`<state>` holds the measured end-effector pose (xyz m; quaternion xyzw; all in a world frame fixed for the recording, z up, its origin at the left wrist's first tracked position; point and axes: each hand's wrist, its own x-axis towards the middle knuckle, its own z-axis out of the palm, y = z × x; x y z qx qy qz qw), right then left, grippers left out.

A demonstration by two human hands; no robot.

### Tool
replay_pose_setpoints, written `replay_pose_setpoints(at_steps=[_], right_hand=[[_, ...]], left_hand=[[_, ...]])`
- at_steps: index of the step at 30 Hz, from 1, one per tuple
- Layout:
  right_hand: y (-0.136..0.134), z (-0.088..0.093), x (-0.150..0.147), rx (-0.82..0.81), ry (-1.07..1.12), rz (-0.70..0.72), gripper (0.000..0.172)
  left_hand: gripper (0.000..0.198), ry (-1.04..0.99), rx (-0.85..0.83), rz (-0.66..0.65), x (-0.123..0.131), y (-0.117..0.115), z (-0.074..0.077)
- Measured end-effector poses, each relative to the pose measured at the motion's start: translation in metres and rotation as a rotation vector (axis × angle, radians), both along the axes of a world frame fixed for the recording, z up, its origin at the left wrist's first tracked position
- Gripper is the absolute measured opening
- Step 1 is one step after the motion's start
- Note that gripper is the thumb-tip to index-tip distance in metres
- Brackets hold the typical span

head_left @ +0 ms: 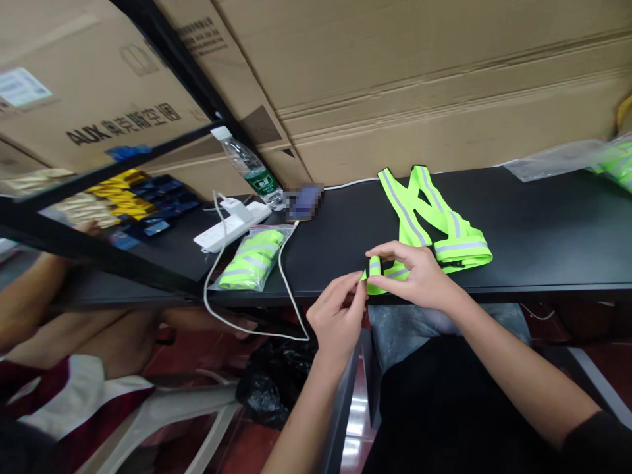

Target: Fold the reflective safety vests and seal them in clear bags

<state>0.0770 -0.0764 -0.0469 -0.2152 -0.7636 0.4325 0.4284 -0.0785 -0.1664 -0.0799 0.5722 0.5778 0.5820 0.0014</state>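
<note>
A neon-yellow reflective vest (461, 249) made of straps with grey stripes lies on the black table, its shoulder straps stretched toward the back. My right hand (413, 273) pinches a strap at the vest's left end, close to a small black buckle, with thumb and fingers on either side. Just left of it, my left hand (340, 313) is closed on the tip of the same strap. Both hands are at the table's front edge, nearly touching. The fingers partly cover the buckle.
Left of my hands lie a bagged vest (254, 260), a white power strip (232, 227) with a looping cable, a water bottle (254, 171) and a blurred phone (305, 201). A black shelf post (172, 59) divides off another person's arm (39, 296). Cardboard (444, 79) stands behind.
</note>
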Motion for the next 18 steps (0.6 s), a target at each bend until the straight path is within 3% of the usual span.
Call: replay_pose_setpoints(at_steps=[5,9,13,18], right_hand=[[0.001,0.005,0.003,0.080,-0.074,0.004,0.042],[0.005,0.008,0.003,0.021,-0.151,0.048,0.050],[0.007,0.008,0.002,-0.074,-0.244,0.137,0.058],[0.005,0.001,0.005,0.037,-0.385,0.184,0.058]], left_hand=[[0.017,0.398,0.151,0.109,-0.002,0.005,0.006],[0.016,0.350,0.110,0.111,-0.001,0.004,0.004],[0.044,0.179,-0.029,-0.055,-0.005,-0.003,0.004],[0.033,0.158,-0.169,-0.273,-0.015,-0.007,0.014]])
